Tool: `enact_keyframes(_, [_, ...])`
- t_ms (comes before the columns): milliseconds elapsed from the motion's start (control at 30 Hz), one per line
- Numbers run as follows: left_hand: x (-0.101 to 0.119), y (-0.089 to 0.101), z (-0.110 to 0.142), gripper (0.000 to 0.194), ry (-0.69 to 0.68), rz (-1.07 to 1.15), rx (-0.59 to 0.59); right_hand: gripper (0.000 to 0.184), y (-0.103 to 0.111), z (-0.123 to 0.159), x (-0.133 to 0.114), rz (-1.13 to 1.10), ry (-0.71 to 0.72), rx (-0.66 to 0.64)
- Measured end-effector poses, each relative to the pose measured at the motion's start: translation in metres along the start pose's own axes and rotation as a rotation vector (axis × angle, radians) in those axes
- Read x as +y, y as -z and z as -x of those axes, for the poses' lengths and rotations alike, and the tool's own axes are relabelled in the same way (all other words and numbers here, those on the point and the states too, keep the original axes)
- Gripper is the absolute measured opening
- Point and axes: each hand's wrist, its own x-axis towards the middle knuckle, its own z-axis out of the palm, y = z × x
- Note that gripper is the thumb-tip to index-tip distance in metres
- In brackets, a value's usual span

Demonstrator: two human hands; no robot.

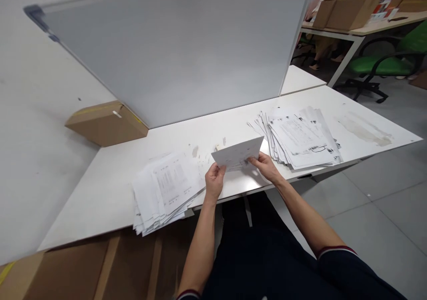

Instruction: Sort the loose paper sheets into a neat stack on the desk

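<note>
A sheet of paper (238, 153) with dark marks is held up above the table edge, tilted toward me. My left hand (214, 182) pinches its near left corner, thumb on top. At its right side my right hand (265, 166) grips the edge between thumb and fingers. To the left lies a loose stack of printed papers (170, 182), its lower sheets jutting over the table's front edge. A second, fanned-out stack of papers (300, 135) rests to the right, the top sheets printed and smudged with black.
The white table (110, 193) carries both stacks. A large whiteboard (187, 51) stands along its back, beside a cardboard box (110, 122) at the left wall. Cardboard boxes (76, 269) sit below the front edge. A green chair (376, 64) and another desk are at the far right.
</note>
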Motion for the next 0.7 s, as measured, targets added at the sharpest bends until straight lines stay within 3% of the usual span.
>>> enact_keyframes(200, [-0.013, 0.001, -0.001, 0.026, -0.008, -0.036, 0.1, 0.039, -0.002, 0.001, -0.007, 0.102, 0.035, -0.006])
enact_keyframes(333, [-0.01, 0.002, 0.001, 0.028, 0.016, -0.028, 0.056, 0.031, 0.005, 0.007, -0.021, 0.226, -0.013, 0.081])
enact_keyframes(467, [-0.014, 0.005, -0.005, 0.037, -0.012, 0.049, 0.142, 0.032, 0.025, 0.024, -0.031, 0.094, -0.231, 0.015])
enact_keyframes(600, [-0.031, 0.014, -0.016, 0.032, -0.036, -0.248, 0.154, 0.029, 0.045, 0.047, -0.023, 0.021, -0.52, -0.119])
enact_keyframes(700, [-0.043, 0.017, -0.019, 0.031, -0.077, -0.387, 0.111, 0.024, 0.052, 0.059, -0.011, -0.022, -0.613, -0.11])
